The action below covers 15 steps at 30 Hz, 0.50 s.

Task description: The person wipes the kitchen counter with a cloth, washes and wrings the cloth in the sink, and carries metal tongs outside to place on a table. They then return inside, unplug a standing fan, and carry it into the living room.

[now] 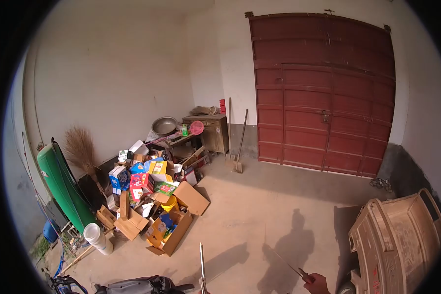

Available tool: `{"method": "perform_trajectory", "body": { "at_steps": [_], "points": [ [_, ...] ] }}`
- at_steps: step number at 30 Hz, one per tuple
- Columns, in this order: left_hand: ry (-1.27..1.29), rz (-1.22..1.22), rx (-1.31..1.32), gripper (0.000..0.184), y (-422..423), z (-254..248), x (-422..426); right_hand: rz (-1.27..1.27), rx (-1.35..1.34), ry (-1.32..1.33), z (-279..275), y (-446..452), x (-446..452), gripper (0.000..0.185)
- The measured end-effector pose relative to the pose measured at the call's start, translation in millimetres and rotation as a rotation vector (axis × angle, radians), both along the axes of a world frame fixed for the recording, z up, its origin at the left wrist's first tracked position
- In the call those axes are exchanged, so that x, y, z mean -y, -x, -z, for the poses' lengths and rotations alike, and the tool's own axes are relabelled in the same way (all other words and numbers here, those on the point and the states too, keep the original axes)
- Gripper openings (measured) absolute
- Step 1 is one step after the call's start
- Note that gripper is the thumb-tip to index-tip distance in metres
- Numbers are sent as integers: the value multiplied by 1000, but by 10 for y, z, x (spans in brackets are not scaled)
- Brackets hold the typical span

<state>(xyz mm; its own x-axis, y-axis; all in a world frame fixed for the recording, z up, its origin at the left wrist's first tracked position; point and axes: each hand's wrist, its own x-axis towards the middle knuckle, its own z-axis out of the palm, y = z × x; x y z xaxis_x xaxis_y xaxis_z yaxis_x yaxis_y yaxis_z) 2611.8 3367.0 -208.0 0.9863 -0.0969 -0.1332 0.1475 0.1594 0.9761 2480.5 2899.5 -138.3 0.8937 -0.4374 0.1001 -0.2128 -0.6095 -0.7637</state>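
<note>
At the bottom right my right hand [317, 284] is closed round the dark handle of a thin, long, blade-like tool [293, 269]. It points up and to the left, and its exact kind is unclear. A long, pale, pointed rod [202, 262] stands nearly upright at the bottom middle. Only a sliver of my left hand [207, 292] shows at its base, on the frame's lower edge, and most of those fingers are cut off. Neither tool touches anything else that I can make out.
A heap of cardboard boxes [188, 197] and packaging lies on the left. Near it are a green tub-like object [63, 183], a white bucket [97, 237] and a twig broom [81, 147]. A dusty vehicle [402, 240] stands right, a black seat [137, 285] below, a red gate [304, 115] behind.
</note>
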Motion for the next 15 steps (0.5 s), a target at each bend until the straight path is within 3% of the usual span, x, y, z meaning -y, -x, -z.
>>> {"method": "perform_trajectory", "body": {
  "at_steps": [2,4,5,6,7,10,13,15],
  "points": [
    [-113,5,-38,10,-994,-221,359,60,5,78,-188,-465,186,22],
    [-37,1,50,12,-1664,-852,778,143,49,-93,-229,-969,520,15],
    [-63,161,22,17,-2219,-743,808,205,170,-245,-17,-1238,722,16],
    [-101,169,61,17,-2604,-823,951,197,267,-207,201,-1509,976,18],
    [-113,173,59,17,-2973,-856,1041,357,91,-190,-191,-1794,891,18],
    [-21,165,114,18,-3990,-672,1303,403,246,-51,438,-2674,1357,17],
    [-13,90,17,16,-4837,-190,1242,608,166,-344,986,-3768,1819,13],
    [-67,28,38,10,-5111,-281,1247,536,173,-473,1097,-4538,2022,15]
  ]
}}
